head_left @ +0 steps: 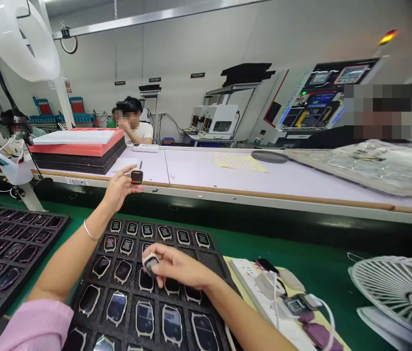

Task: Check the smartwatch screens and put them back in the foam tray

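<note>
My left hand (118,189) is closed around the edge of a smartwatch case (136,177), raised at the front edge of the white shelf. The case has no strap, and its dark screen shows a bit of red and green. Between the fingers and thumb of my right hand (176,268) is a second smartwatch case (150,263), just above a black foam tray (224,265). Smartwatch cases fill many of the tray's slots; those in the far rows show lit text, those in the near rows look dark. Part of the tray is hidden under my right hand.
Another foam tray (54,239) of watch cases lies at left. On the right are a white power strip (244,273) with cables and a white fan (403,287). Stacked foam sheets (77,151) stand on the shelf (191,170). Co-workers sit beyond it.
</note>
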Demonstrator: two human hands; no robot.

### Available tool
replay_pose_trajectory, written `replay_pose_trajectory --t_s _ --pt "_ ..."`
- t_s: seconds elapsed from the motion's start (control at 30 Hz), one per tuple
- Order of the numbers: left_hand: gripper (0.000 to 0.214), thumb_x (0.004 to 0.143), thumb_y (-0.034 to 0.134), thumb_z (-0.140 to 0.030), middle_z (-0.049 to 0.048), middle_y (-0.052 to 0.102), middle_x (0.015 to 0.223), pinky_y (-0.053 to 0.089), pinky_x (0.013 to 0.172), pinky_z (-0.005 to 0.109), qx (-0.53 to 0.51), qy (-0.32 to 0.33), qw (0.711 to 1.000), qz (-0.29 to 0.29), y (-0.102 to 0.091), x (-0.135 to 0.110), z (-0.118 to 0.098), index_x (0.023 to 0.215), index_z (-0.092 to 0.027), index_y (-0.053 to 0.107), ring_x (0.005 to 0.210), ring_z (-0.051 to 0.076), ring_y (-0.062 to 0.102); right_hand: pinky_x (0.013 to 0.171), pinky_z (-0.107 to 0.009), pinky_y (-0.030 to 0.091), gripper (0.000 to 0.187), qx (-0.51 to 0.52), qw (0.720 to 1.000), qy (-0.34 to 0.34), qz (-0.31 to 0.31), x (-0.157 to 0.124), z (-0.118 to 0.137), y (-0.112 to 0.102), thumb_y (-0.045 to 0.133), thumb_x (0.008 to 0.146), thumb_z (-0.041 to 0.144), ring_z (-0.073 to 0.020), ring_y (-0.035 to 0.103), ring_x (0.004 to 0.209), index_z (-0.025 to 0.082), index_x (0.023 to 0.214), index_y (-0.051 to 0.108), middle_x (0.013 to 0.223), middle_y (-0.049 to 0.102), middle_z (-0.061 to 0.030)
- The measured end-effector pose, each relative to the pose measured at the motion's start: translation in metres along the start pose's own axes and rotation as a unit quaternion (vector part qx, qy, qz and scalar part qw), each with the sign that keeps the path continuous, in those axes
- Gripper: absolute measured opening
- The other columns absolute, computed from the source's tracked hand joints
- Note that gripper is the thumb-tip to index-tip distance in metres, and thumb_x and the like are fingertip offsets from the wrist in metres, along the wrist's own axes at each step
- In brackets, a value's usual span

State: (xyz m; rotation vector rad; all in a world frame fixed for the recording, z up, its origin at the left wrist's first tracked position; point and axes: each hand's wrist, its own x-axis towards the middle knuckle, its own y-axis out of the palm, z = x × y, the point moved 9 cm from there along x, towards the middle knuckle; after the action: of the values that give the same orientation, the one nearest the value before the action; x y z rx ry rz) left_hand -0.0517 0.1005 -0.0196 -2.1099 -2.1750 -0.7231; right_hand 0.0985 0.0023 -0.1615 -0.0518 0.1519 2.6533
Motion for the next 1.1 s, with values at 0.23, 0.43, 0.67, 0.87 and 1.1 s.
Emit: replay_pose_trajectory --t_s 0.23,0.43,0.67,0.87,1.1 --pt "0.068 0.06 0.061 -0.009 -0.003 0.067 0.08 0.06 0.07 0.028 0.022 0.058 0.998 -0.005 -0.005 0.045 -0.032 0.128 -0.018 0.057 0.066 0.015 0.074 0.053 -0.019 0.043 0.062 -0.004 0.986 0.084 0.141 0.002 -0.041 0.031 0.08 0.072 0.063 -0.0063 0.063 0.053 0.017 0.108 0.059 0.086 0.062 0.0011" --pt "0.069 0.063 0.068 -0.01 0.0001 0.069 0.093 0.061 0.078 0.032 0.047 0.095 0.994 0.041 0.011 0.055 -0.05 0.131 -0.021 0.058 0.074 0.015 0.074 0.053 -0.019 0.044 0.064 0.004 0.986 0.089 0.141 0.005 -0.047 0.031 0.082 0.069 0.063 -0.0051 0.061 0.05 0.018 0.108 0.059 0.087 0.062 0.002" --pt "0.071 0.064 0.078 -0.014 0.0007 0.07 0.098 0.062 0.083 0.034 0.056 0.112 0.99 0.064 0.024 0.052 -0.064 0.133 -0.023 0.059 0.079 0.017 0.075 0.054 -0.02 0.044 0.065 -0.002 0.985 0.091 0.145 0.005 -0.05 0.032 0.081 0.069 0.063 -0.0044 0.06 0.049 0.018 0.109 0.059 0.086 0.061 0.0028" --pt "0.072 0.065 0.076 -0.012 0.0014 0.071 0.103 0.061 0.087 0.035 0.06 0.122 0.988 0.075 0.028 0.048 -0.07 0.134 -0.024 0.058 0.082 0.018 0.076 0.054 -0.019 0.044 0.065 0.001 0.985 0.092 0.145 0.004 -0.046 0.033 0.083 0.068 0.062 -0.006 0.063 0.054 0.017 0.108 0.058 0.086 0.06 0.0026" --pt "0.071 0.066 0.073 -0.012 0.0018 0.07 0.104 0.061 0.086 0.036 0.065 0.132 0.985 0.086 0.031 0.046 -0.076 0.134 -0.024 0.058 0.083 0.018 0.076 0.055 -0.019 0.044 0.065 0.0 0.984 0.098 0.145 0.003 -0.046 0.033 0.083 0.068 0.061 -0.0064 0.064 0.055 0.018 0.109 0.058 0.088 0.06 0.0026"
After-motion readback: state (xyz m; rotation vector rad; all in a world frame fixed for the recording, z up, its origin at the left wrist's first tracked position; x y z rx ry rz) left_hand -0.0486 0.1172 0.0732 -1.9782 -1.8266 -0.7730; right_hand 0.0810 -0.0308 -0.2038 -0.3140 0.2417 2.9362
